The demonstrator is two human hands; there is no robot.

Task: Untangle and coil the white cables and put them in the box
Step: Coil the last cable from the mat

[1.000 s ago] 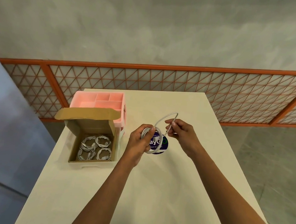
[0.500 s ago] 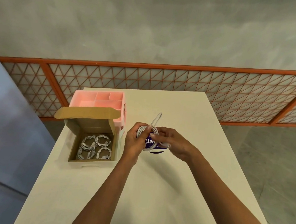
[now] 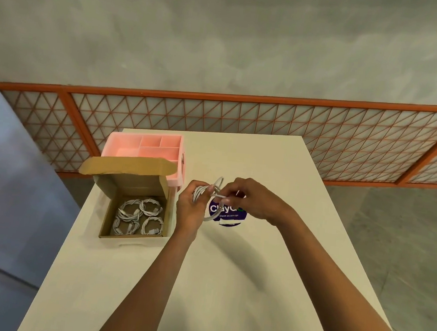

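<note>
Above the middle of the white table (image 3: 226,287), my left hand (image 3: 190,208) grips a coil of white cable (image 3: 200,191), whose lower loop hangs down to the right of the palm. My right hand (image 3: 255,201) pinches the cable's loose end just right of the coil, and a short loop sticks up between the two hands. To the left stands the open cardboard box (image 3: 134,238) with its lid flap raised. Several coiled white cables (image 3: 139,217) lie on its floor.
A pink compartment tray (image 3: 133,145) stands behind the box at the table's far left. A round purple sticker (image 3: 229,215) is on the tabletop under my hands. An orange lattice fence (image 3: 243,119) runs behind the table.
My right hand has come in from the right to the coil in my left hand. The tall free loop has shrunk to a short one as the cable wound on.
</note>
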